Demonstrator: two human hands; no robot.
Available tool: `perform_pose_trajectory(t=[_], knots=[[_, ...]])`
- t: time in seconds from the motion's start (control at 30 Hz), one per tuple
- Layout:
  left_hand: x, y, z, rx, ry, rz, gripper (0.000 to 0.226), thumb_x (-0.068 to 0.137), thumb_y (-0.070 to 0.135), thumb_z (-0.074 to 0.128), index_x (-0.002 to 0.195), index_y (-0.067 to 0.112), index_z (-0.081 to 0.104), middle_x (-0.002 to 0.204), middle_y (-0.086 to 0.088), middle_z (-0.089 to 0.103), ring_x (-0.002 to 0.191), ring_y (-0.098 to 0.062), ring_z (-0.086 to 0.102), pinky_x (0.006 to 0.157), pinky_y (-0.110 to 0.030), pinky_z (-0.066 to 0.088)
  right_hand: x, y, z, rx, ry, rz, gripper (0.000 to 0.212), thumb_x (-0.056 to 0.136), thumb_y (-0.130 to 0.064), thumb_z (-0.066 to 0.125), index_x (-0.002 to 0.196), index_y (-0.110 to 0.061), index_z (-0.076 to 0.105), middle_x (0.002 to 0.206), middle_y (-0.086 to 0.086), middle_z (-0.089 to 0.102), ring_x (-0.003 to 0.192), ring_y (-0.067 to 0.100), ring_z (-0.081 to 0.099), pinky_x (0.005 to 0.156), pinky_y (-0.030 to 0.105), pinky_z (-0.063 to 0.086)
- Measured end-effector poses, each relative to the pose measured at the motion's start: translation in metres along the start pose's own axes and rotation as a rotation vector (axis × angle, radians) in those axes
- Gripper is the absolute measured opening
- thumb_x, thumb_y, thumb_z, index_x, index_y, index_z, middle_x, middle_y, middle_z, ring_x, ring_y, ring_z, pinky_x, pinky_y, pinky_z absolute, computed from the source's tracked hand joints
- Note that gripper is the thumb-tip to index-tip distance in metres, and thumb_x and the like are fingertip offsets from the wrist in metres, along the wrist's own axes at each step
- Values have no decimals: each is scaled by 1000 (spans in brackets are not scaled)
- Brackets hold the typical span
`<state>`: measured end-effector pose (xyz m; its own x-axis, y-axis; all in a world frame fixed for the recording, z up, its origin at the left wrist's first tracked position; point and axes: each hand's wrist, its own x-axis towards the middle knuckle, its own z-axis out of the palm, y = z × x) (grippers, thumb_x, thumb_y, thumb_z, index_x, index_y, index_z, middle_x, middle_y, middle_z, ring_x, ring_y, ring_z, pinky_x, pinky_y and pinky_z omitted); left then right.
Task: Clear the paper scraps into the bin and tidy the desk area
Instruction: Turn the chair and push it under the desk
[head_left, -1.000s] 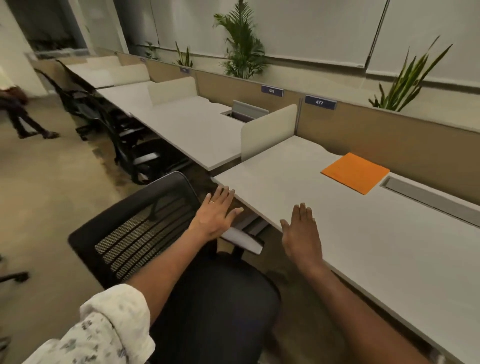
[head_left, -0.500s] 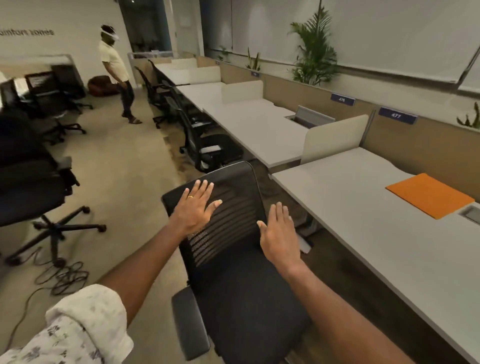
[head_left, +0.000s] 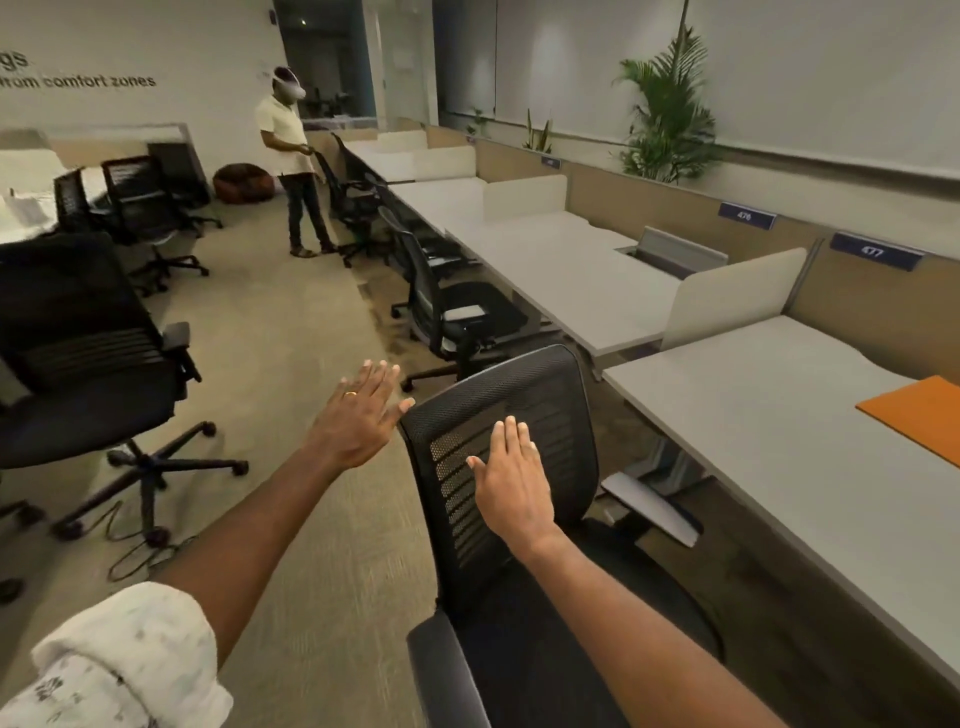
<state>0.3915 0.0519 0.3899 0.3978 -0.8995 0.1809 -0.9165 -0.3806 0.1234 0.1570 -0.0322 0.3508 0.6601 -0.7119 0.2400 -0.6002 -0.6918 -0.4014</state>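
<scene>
Carpeted aisle, left hand and right hand spread, chair beside desk

**One head camera, looking forward and down**

A single wide-angle view comes from the person's head and faces forward and down over both outstretched arms. Nearest the lens are the left hand and right hand, held in front of a black mesh chair. The surface runs along the right edge, and the open office floor stretches away to the left. Straight lines bend toward the edges. No second view shares the scene.
</scene>
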Motion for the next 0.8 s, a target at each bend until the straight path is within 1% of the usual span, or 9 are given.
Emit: perform_pose_trajectory(t=[0.1, 0.23, 0.33, 0.43, 0.53, 0.63, 0.7, 0.8], knots=[[43, -32, 6, -4, -18, 44, 69, 104, 55, 19, 161, 19, 6, 169, -5, 4, 156, -20, -4, 126, -47, 6, 35, -16, 32, 6, 2, 61, 68, 105, -45, 35, 157, -4, 15, 166, 14, 13, 154, 27, 6, 125, 43, 14], [111, -66, 18, 2, -51, 147, 70, 103, 58, 17, 161, 20, 7, 169, -4, 5, 156, -20, -4, 126, -47, 6, 82, -33, 78, 53, -13, 213, 74, 103, -49, 38, 157, -4, 15, 166, 14, 13, 154, 28, 6, 125, 42, 13], [161, -75, 25, 18, -64, 218, 68, 104, 57, 18, 161, 21, 7, 169, -2, 5, 156, -18, -6, 126, -46, 4, 116, -50, 110, 127, -15, 358, 85, 99, -58, 40, 157, -3, 10, 166, 15, 9, 154, 28, 6, 125, 39, 12], [210, -71, 33, 19, -75, 304, 68, 103, 56, 18, 161, 21, 7, 169, -1, 5, 156, -18, -6, 125, -44, 3, 150, -68, 134, 320, 33, 539, 101, 93, -66, 46, 157, -2, 1, 167, 16, -1, 154, 28, 4, 125, 37, 14], [240, -57, 49, 29, -92, 389, 71, 101, 59, 15, 161, 21, 7, 169, -2, 6, 156, -18, -5, 126, -44, 3, 174, -80, 145, 463, 144, 674, 108, 89, -61, 56, 156, -4, -7, 166, 14, -12, 154, 27, -3, 125, 36, 15], [263, -40, 71, 17, -138, 450, 71, 102, 58, 18, 161, 20, 8, 169, -1, 6, 156, -18, -4, 127, -45, 5, 190, -87, 152, 590, 215, 766, 113, 83, -49, 60, 156, -6, -14, 165, 11, -19, 153, 25, -11, 126, 37, 7], [276, -26, 90, 3, -189, 494, 68, 104, 54, 20, 161, 19, 8, 169, 0, 6, 156, -17, -5, 127, -46, 6, 195, -86, 154, 636, 258, 793, 113, 80, -43, 60, 155, -7, -16, 164, 10, -21, 153, 23, -15, 126, 35, 2], [288, -2, 110, -14, -240, 561, 64, 106, 48, 22, 161, 18, 8, 169, 0, 7, 156, -17, -4, 127, -46, 6, 187, -87, 152, 674, 281, 777, 113, 78, -39, 60, 155, -9, -16, 164, 6, -22, 152, 18, -18, 125, 34, 1]])
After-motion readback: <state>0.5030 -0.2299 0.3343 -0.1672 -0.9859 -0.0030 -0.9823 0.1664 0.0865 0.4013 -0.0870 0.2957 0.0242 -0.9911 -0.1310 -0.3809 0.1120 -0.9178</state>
